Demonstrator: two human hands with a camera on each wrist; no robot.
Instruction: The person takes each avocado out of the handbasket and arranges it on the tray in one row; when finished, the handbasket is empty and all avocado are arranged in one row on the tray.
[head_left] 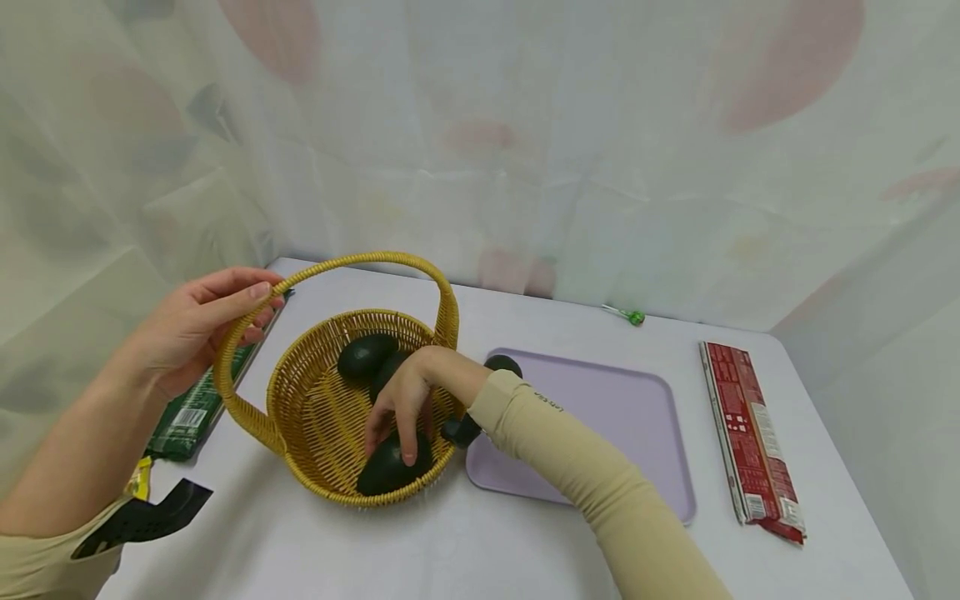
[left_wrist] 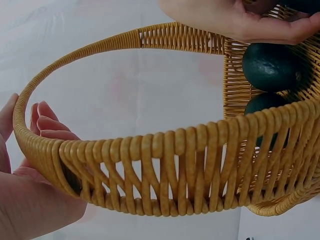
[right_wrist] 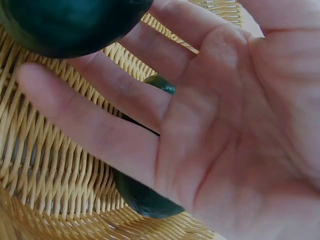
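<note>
Holding dark green avocado (head_left: 388, 471) with right hand (head_left: 408, 392), inside wicker basket (head_left: 322, 425) by near rim; lying just below fingertips, between thumb and fingers closed on it, with outermost fingers fanned apart in right wrist view; gripping basket handle (head_left: 352, 260) with left hand (head_left: 202, 325), thumb and fingers around it; two more avocados (head_left: 366, 358) noted farther back in basket.

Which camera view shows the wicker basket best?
The head view: the wicker basket fits there entirely, handle included, though the right hand covers part. The left wrist view shows the handle closely but cuts the basket off; the right wrist view shows only patches of weave.
</note>
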